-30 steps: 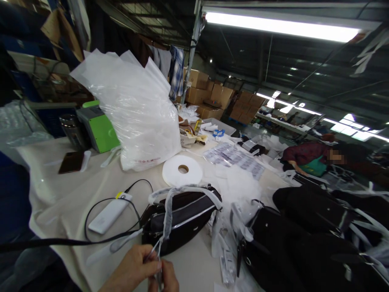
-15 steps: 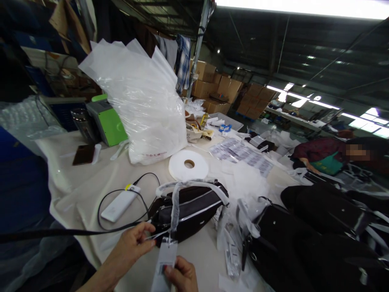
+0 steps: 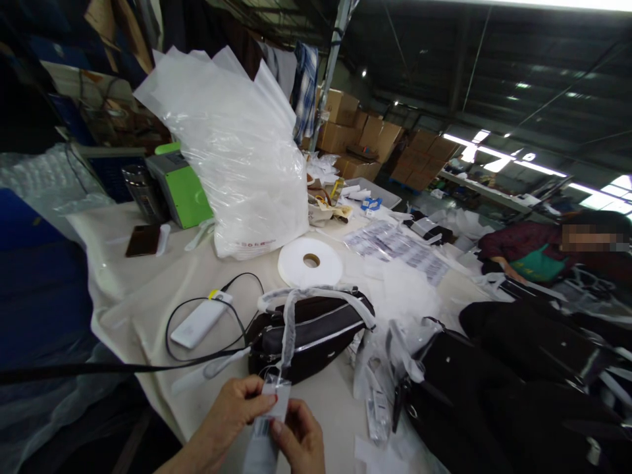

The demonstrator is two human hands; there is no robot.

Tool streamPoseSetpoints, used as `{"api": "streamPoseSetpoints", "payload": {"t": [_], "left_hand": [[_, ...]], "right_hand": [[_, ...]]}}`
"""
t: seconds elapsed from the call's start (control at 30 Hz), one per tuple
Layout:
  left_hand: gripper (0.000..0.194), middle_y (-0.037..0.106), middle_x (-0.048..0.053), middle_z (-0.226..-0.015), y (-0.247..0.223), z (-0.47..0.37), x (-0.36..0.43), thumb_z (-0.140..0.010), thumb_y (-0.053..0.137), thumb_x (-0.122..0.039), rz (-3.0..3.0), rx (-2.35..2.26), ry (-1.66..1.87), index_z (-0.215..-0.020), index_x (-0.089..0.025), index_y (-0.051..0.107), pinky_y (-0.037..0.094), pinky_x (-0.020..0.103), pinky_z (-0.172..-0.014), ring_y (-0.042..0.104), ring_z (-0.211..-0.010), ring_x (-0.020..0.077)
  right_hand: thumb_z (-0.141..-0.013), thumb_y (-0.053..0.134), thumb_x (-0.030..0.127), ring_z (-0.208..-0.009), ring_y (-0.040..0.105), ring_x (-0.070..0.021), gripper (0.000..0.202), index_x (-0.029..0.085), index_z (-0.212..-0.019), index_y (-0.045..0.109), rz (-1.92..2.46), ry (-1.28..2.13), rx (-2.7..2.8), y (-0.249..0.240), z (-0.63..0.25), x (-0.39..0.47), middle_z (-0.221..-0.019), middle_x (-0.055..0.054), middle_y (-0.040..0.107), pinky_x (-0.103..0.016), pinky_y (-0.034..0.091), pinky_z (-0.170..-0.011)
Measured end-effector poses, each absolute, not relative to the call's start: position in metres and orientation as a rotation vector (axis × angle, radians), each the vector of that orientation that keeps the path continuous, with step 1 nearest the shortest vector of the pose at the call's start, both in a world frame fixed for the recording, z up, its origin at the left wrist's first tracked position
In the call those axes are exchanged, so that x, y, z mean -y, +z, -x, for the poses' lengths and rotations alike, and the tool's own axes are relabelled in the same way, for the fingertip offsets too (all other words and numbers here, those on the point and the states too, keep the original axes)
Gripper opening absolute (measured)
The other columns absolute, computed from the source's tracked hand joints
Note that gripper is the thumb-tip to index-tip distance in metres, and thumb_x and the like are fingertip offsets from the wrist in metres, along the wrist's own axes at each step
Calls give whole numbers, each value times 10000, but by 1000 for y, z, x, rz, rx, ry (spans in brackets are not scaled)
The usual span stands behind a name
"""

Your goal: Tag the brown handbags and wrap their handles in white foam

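A black handbag (image 3: 316, 336) with silver zips lies on the cloth-covered table, its straps wrapped in white film. At its near left end hangs a barcoded tag (image 3: 269, 424) in a clear sleeve. Fingers of my left hand (image 3: 237, 408) pinch the upper part of this tag, close under the bag. My right hand (image 3: 299, 438) grips the tag lower down from the right, thumb over the barcode. Part of the tag's lower end runs out of view at the bottom edge.
Behind the bag lies a white tape roll (image 3: 310, 262). A power bank (image 3: 201, 320) with a black cable is at left, near a bundle of plastic bags (image 3: 247, 158). More black bags (image 3: 484, 395) fill the right side. A co-worker (image 3: 523, 253) sits at far right.
My left hand has moved from the thin string beside the bag down onto the tag's upper part. My right hand stays on the tag. The view has shifted slightly.
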State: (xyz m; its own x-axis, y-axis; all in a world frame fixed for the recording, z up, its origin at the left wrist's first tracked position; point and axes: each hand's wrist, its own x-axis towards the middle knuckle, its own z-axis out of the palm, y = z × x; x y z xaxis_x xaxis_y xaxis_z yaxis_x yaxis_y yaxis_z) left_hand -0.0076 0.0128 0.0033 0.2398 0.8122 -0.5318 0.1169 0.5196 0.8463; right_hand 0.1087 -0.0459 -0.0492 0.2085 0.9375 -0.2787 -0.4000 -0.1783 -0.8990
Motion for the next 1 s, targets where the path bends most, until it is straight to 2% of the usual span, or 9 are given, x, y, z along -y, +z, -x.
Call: {"api": "streamPoseSetpoints", "payload": {"t": [0.07,0.13,0.33,0.53,0.6,0.8,0.9,1.0], "left_hand": [[258,442,-41,-511,3,7,-14,-501,603,-409,-953,-1266,594,-506,-154,560,319,238,-532,404,-531,124],[265,432,-31,-538,2,8,-15,-493,599,-412,-1023,-1266,588,-467,-155,545,332,248,-545,425,-557,137],[289,421,-12,-559,-4,9,-19,-547,566,-422,-1223,-1219,587,-431,-162,517,349,268,-580,436,-589,157],[326,474,-23,-559,-16,8,-18,-485,653,-455,-1057,-1155,566,-577,-150,582,346,250,-562,438,-579,144],[341,458,-33,-520,-16,5,-17,-467,671,-461,-967,-1155,566,-550,-151,556,329,247,-550,412,-550,132],[351,396,-54,-469,-8,2,-17,-461,682,-448,-860,-1160,616,-483,-155,490,269,239,-523,322,-499,100],[312,403,-55,-468,-7,4,-16,-481,680,-405,-840,-1189,626,-483,-150,500,268,237,-525,328,-500,98],[283,435,-51,-480,-8,5,-14,-514,676,-379,-815,-1173,629,-512,-145,515,269,235,-528,351,-505,100]], "right_hand": [[-538,739,441,-641,563,-175,402,170,-822,654,1267,1209,588,-46,-113,43,-682,-34,639,-261,438,-584],[-554,745,409,-654,554,-162,384,170,-838,644,1311,1164,592,-42,-118,38,-697,-28,630,-246,435,-594],[-619,710,350,-545,462,-107,218,154,-600,617,1270,1269,660,-37,-122,23,-553,23,552,-212,371,-540],[-578,727,323,-479,426,-92,211,154,-538,606,1229,1315,491,-39,-116,22,-480,34,526,-210,361,-498],[-569,737,335,-457,416,-86,231,153,-533,600,1220,1315,489,-41,-115,23,-467,34,516,-208,354,-477],[-534,764,411,-610,552,-144,396,185,-831,632,1184,1217,498,-47,-121,25,-651,-12,626,-239,431,-571],[-630,702,381,-628,537,-143,263,189,-796,636,1267,1120,671,-41,-126,29,-674,-12,608,-242,429,-591],[-738,592,262,-655,522,-138,77,213,-780,634,1324,852,988,-32,-128,31,-710,-6,580,-238,417,-611]]}}
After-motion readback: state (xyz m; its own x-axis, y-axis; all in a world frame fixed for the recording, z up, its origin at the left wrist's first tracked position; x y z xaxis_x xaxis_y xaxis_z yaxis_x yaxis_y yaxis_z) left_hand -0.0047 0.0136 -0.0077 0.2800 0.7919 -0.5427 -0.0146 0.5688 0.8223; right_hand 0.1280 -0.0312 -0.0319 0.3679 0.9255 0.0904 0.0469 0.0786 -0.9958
